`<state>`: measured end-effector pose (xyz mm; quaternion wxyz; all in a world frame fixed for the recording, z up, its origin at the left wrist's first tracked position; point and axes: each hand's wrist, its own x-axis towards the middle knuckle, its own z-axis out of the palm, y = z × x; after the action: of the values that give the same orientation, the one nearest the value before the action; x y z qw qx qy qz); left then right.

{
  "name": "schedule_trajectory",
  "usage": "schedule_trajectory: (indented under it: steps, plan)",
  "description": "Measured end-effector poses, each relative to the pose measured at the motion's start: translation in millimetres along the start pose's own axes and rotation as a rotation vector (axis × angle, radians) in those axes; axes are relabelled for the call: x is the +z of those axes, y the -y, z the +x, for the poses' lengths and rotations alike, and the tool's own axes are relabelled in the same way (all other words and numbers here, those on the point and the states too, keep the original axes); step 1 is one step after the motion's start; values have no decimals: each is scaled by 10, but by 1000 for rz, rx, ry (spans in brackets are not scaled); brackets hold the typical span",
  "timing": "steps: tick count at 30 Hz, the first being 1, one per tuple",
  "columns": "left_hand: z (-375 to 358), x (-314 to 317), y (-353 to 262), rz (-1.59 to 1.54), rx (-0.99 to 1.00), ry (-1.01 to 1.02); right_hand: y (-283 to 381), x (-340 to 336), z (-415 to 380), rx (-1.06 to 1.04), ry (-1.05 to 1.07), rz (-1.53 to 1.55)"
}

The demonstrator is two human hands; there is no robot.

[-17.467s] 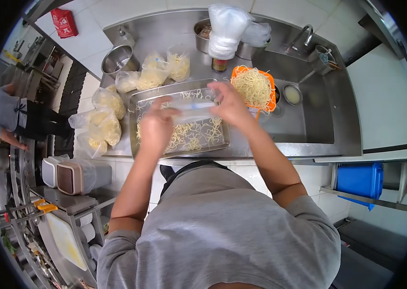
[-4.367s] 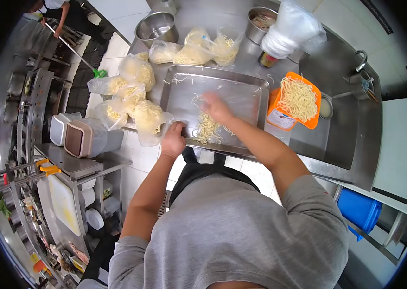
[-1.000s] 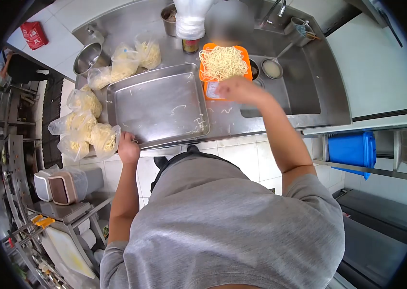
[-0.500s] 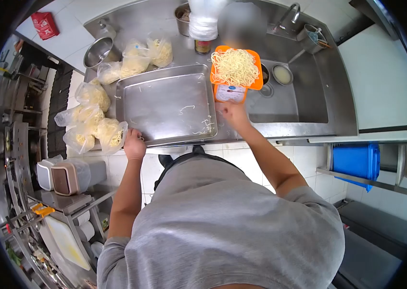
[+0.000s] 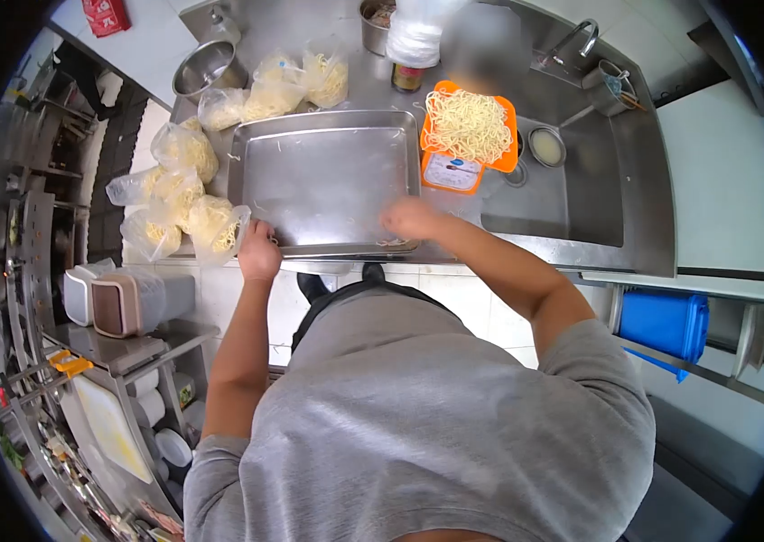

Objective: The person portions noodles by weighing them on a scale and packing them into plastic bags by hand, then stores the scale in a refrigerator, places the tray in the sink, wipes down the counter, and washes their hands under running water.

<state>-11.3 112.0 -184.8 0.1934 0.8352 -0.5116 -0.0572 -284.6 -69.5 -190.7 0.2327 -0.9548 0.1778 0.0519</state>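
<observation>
A shallow metal tray (image 5: 328, 181) lies on the steel counter with a few noodle scraps (image 5: 391, 242) near its front right corner. My left hand (image 5: 260, 251) is closed at the tray's front left corner, beside a clear bag of noodles (image 5: 215, 226). Over the tray's right side, my right hand (image 5: 411, 221) is curled and slightly blurred, just above the scraps; its fingertips are hidden. An orange kitchen scale (image 5: 452, 172) stands right of the tray, under an orange container (image 5: 501, 135) heaped with pale noodles (image 5: 466, 125).
Several more noodle bags (image 5: 185, 152) line the tray's left and back sides. A steel bowl (image 5: 210, 70), a jar (image 5: 407, 78) and a pot (image 5: 377, 32) stand behind. The sink (image 5: 572, 190) lies to the right, with a bowl of cloudy liquid (image 5: 546, 146) in it.
My right hand has moved left from in front of the scale to over the tray. Scraps scattered on the tray's right side now lie at its front corner. My left hand stays at the corner.
</observation>
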Motion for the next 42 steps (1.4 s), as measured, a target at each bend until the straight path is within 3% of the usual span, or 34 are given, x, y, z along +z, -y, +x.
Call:
schedule_trajectory:
  steps: [1,4,7,10,13,16,19,22,25,28,32,35,38,40,42]
  plan:
    - [13,19,29,-2,18,9,-29,-52,-69,22,-205,20]
    - [10,20,35,-22,32,-4,-19,236,-77,18,-163,-100]
    - [18,-7,35,14,16,6,296,118,-128,107,204,107]
    - [11,-4,14,-1,11,11,367,-9,-58,0,-71,96]
    - [9,6,25,-7,13,25,272,206,364,-229,-486,133]
    - [16,42,50,2,24,26,354,216,518,-364,-360,152]
    - [6,0,73,19,5,43,211,313,240,-436,-28,149]
    - [-4,24,38,-12,-21,35,265,-114,-297,-141,174,111]
    - [26,-1,43,-9,-14,50,189,-104,-435,-290,32,-99]
    - [9,-5,39,-21,-9,21,239,10,-345,-262,57,-144]
    - [8,13,64,-29,16,2,290,17,-340,-279,-115,-130]
    - [11,-13,33,-35,27,2,374,-319,-259,-120,-503,-135]
    - [13,-1,40,-37,27,-2,281,-1203,-176,-128,-1231,-43]
    - [3,5,43,-53,26,-9,313,-1912,-391,151,-1224,116]
    - [8,17,41,-59,34,-19,69,-2193,-507,444,-862,277]
